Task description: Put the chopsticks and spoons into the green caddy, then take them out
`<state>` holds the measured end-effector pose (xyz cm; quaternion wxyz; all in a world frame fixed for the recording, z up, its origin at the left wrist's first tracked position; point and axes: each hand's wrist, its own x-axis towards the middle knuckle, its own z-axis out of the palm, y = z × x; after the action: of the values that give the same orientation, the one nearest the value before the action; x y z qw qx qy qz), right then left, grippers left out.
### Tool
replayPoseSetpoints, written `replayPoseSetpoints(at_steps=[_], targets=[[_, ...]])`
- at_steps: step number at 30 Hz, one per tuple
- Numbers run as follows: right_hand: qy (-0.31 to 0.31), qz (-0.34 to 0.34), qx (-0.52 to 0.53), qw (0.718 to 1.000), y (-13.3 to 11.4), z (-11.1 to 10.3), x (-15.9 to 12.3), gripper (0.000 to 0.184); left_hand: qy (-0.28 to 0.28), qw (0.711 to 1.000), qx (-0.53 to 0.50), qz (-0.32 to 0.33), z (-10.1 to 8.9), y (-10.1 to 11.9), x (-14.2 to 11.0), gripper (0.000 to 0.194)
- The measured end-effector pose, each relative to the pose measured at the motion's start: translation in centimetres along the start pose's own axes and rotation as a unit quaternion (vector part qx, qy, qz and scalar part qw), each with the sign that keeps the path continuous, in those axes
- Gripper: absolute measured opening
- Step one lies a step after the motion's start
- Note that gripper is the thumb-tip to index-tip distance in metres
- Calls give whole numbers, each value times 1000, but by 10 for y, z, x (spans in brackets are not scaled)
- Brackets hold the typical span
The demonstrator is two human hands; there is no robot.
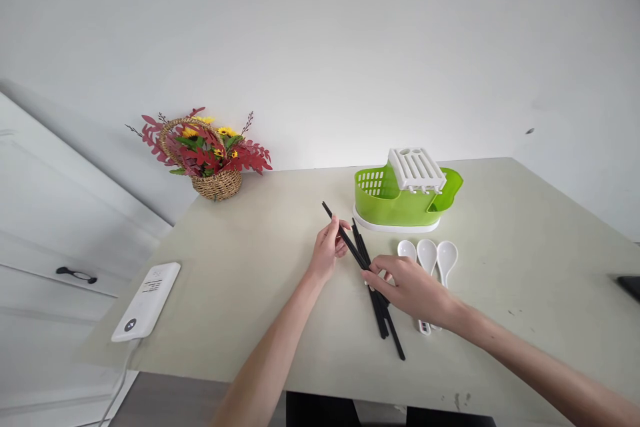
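Observation:
Black chopsticks [353, 248] slant between my two hands, just above the table. Near their far end, my left hand [330, 243] is closed around them. My right hand [403, 280] pinches them lower down, thumb and fingers together. Beneath lie several more black chopsticks [379, 317] in a loose pile on the table. White spoons [427, 253] rest side by side just past my right hand, which partly hides them. Behind them stands a green utensil basket [395, 212] with a white slotted top [417, 169] and a white base.
A wicker basket of artificial flowers [217, 185] stands at the back left of the table [250, 260]. At the left edge lies a white power bank [147, 302] with a cable hanging down. White drawers [45, 247] adjoin the left side. A dark object [629, 285] sits at the far right.

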<state>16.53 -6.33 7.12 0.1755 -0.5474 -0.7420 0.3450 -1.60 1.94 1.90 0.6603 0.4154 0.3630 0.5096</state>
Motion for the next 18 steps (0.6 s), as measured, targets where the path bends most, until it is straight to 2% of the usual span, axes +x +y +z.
replayPoseSetpoints(at_steps=[7, 13, 18], targets=[[17, 0, 14, 1000, 5, -1, -1, 40, 4, 1000, 29, 0, 0, -3, 0, 61], [31, 2, 0, 1000, 11, -5, -1, 43, -4, 994, 109, 14, 2, 2, -2, 57], [30, -2, -4, 1000, 19, -10, -2, 46, 24, 990, 140, 13, 4, 3, -4, 57]])
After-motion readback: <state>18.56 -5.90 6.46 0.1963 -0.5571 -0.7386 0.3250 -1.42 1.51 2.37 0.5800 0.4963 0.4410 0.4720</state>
